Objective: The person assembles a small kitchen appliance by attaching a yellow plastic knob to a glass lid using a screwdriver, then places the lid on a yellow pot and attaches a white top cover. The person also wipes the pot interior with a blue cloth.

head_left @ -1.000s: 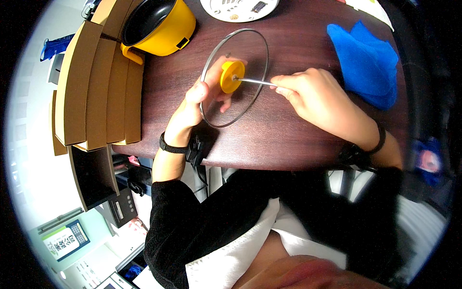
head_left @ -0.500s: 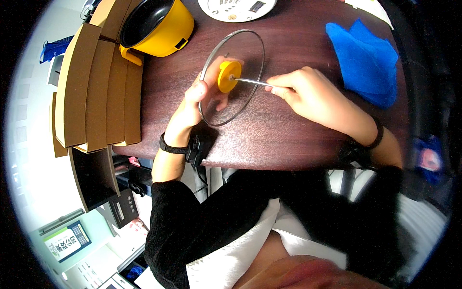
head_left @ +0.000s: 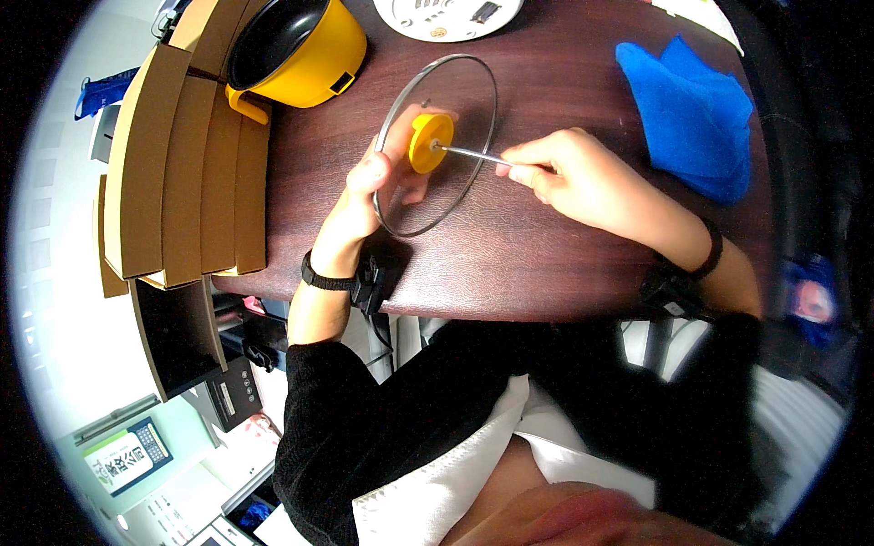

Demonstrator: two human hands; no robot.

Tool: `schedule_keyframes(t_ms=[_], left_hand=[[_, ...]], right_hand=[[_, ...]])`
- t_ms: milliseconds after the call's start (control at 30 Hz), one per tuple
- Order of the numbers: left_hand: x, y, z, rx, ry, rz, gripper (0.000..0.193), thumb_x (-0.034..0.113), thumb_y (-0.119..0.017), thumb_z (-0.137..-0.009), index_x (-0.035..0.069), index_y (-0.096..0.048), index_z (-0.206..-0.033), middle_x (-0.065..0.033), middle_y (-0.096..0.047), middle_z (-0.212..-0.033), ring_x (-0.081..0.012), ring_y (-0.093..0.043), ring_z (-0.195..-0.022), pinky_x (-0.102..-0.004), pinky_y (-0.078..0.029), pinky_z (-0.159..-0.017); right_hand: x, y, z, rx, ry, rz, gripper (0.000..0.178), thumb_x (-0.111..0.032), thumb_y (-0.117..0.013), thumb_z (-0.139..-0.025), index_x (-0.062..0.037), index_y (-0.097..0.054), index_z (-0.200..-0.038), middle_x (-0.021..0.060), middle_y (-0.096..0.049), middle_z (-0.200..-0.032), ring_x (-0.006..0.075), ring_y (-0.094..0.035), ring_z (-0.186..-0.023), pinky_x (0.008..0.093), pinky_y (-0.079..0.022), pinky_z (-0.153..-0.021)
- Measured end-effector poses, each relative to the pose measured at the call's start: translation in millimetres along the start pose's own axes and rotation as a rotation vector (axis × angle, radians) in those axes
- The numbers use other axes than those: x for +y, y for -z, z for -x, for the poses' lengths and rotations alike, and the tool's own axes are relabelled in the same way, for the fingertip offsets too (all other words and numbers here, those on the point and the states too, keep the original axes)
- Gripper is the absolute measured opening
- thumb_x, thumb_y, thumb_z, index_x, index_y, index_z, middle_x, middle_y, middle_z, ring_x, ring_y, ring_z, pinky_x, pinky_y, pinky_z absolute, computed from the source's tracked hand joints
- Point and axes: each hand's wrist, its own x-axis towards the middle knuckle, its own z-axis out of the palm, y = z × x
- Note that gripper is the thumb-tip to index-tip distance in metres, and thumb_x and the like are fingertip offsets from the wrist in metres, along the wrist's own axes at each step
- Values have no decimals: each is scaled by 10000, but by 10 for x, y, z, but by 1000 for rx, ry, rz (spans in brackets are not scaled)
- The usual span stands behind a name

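My left hand [head_left: 371, 179] grips a clear glass lid [head_left: 458, 196] by its metal rim, thumb on the near face and fingers behind the glass. The lid is tilted up on edge above the table. At its centre sits a round yellow knob [head_left: 426, 156], seen partly through the glass. A thin screwdriver [head_left: 469, 155] is pinched in my right hand [head_left: 569, 173]; its metal shaft reaches left and its tip meets the small screw at the knob's middle. The screwdriver's handle is mostly hidden inside my right fingers.
On the dark wood table [head_left: 528, 264], a yellow pot [head_left: 314, 59] with a black inside stands at the far left. A white round base [head_left: 446, 23] holding small parts lies at the far middle. A blue cloth [head_left: 692, 123] rests at the right. Cardboard boxes [head_left: 182, 173] line the left edge.
The lid and both hands have shifted very slightly to the left. The screwdriver tip stays at the knob's centre, and both grips are unchanged.
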Motion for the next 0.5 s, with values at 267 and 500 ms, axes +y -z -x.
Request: schedule_keyframes(t_ms=[267,500], left_hand=[[-10,-14,2,35,3,12,1055,832,-385,-697,37,-392,-1390,-63,-484,-1042,-106,-372,-684,-238,-277,-546],[-31,-3,-1,54,10,58,1056,809,-449,-657,39,-407,-1379,-32,-482,-1014,-87,-343,-678,-224,-252,-548]], right_hand=[[33,-37,-25,-25,-17,-69,143,-151,-599,-899,-31,-676,-891,200,-584,-672,198,-534,-526,365,-419,-540],[72,-62,-27,-53,-20,-152,162,-118,-581,-902,-33,-699,-975,193,-636,-716,138,-560,-578,325,-448,-568]])
